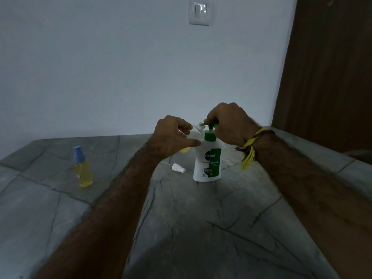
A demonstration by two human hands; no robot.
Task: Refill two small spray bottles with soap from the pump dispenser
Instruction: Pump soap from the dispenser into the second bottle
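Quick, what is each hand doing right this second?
Left hand: holds a small clear open spray bottle, tilted at the spout.
Right hand: presses the green pump head of the white soap dispenser.

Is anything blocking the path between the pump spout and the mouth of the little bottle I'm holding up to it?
Nothing visible does. The left hand holds the small clear bottle tilted, its open mouth right at the green pump head of the white dispenser, which the right hand grips.

Pump dispenser point(208, 158): white, green label and pump, upright on worktop. Open clear spray bottle point(194, 132): held tilted, mouth at pump spout. Its white sprayer cap point(178, 168): lying beside dispenser. Second spray bottle point(83, 168): yellow liquid, blue cap, upright, well left.
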